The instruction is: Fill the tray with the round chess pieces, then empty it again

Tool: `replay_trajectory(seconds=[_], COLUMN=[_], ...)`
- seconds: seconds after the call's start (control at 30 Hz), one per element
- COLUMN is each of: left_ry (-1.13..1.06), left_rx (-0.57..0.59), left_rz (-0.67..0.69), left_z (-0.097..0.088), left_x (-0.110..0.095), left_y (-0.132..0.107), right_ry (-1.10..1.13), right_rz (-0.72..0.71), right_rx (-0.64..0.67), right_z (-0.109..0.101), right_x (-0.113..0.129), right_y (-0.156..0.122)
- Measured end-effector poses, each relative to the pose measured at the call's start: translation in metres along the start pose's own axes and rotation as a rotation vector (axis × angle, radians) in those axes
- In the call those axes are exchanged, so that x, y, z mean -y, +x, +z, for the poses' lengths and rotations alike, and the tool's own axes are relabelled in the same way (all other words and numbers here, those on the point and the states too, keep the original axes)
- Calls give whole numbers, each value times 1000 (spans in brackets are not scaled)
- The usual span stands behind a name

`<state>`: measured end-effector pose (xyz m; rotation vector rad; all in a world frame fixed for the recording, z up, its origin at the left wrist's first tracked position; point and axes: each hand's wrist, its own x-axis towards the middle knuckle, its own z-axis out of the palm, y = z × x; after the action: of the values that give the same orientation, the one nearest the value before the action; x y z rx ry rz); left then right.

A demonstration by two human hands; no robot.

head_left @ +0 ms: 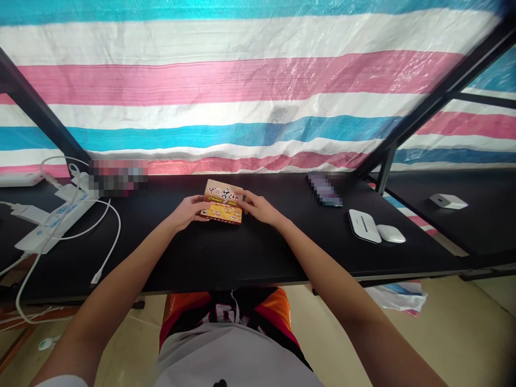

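A small tan and orange cardboard box printed with Chinese characters rests on the black table, tilted up toward me. My left hand grips its left edge with curled fingers. My right hand holds its right edge, fingers closed on the side. Both arms stretch forward from the near table edge.
A white power strip with white cables lies at the left. Two white devices sit at the right, a blurred dark item behind them. Another white box rests on the neighbouring table. A striped tarp hangs behind.
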<state>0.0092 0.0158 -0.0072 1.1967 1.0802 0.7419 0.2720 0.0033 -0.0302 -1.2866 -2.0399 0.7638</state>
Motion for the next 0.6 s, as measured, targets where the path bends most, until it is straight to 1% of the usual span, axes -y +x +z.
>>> replay_trajectory(seconds=[0.07,0.17,0.23,0.27,0.3,0.33,0.4,0.47,0.53,0.6], left_ry=[-25,-76,-66,-26,37,123,330,533,716,911], left_rx=[-26,-97,-150,-172,-191,-206,-228,-249,-283,-331], left_rz=[29,63,126,178,244,319,466,564,649,704], left_z=[0,1,2,3,4,6,11,17,22,25], left_x=[1,2,2,1,0,-2,-5,-7,-6,-2], left_y=[1,4,5,4,2,-1,-9,-17,-22,-23], right_ry=[1,-49,-83,-84,-74,-49,45,154,249,345], right_rz=[5,-32,-75,-97,-117,-141,-182,-184,-186,-152], right_rx=[-30,-129,-196,-212,-216,-177,-39,46,53,67], right_z=[-2,-4,-3,-2,-1,1,6,13,22,30], right_x=[-3,-5,-2,1,6,12,24,34,41,43], right_y=[0,0,0,0,-1,-2,-5,-8,-10,-11])
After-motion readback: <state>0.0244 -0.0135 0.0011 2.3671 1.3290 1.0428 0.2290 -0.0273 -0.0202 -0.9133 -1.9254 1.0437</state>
